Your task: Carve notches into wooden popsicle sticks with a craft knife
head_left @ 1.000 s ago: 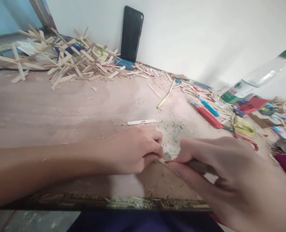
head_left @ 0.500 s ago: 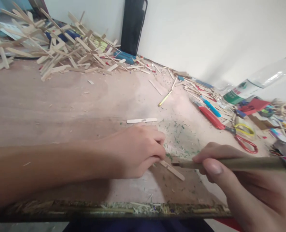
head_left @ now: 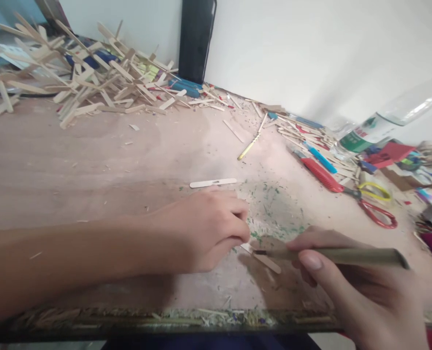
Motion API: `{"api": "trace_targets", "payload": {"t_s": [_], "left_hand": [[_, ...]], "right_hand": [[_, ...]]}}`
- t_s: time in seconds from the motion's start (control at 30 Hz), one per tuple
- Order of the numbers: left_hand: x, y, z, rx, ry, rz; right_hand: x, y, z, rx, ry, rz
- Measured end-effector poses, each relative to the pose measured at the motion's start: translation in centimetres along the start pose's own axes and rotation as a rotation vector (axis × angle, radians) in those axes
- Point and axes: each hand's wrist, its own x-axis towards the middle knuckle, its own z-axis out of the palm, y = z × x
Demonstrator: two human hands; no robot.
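Observation:
My left hand (head_left: 218,231) is closed at the middle of the table, pinning a wooden craft stick (head_left: 269,264) flat against the top. One rounded end of that stick sticks out to the right; the rest is under my fingers. A slim carving tool (head_left: 362,256) with an olive handle lies in my right hand (head_left: 362,287), gripped between thumb and fingers. Its short dark tip meets the held stick, or hovers just over it, close to my left fingertips. Just beyond my left hand is another craft stick (head_left: 201,184) with a small cut in its middle.
Crossed craft sticks (head_left: 88,82) pile up at the back left. A black phone (head_left: 196,41) leans on the wall. To the right are scissors (head_left: 378,206), a red-handled cutter (head_left: 321,174), a blue pen-like piece (head_left: 321,159) and a plastic bottle (head_left: 387,121). Green shavings (head_left: 274,209) litter the tabletop.
My right hand has brought the carving tool slightly left and down, so its tip is now at the held stick. My left hand keeps its place on the stick.

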Motion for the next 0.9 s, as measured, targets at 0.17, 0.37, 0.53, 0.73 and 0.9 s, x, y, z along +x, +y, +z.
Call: {"api": "trace_targets", "payload": {"t_s": [0.17, 0.37, 0.53, 0.73, 0.9], "left_hand": [[-0.2, -0.3, 0.4, -0.01, 0.062, 0.032], [-0.2, -0.5, 0.7, -0.014, 0.057, 0.031], [-0.2, -0.3, 0.5, -0.021, 0.057, 0.027], [0.2, 0.2, -0.4, -0.002, -0.032, -0.022], [0.1, 0.2, -0.5, 0.004, -0.032, -0.021]], "right_hand": [[-0.1, 0.2, 0.0, -0.001, -0.021, -0.002], [0.0, 0.5, 0.0, 0.003, -0.028, -0.022], [0.2, 0.1, 0.2, 0.032, -0.037, -0.011], [0.1, 0.1, 0.1, 0.012, -0.019, -0.002], [0.1, 0.0, 0.3, 0.014, -0.033, -0.001]]}}
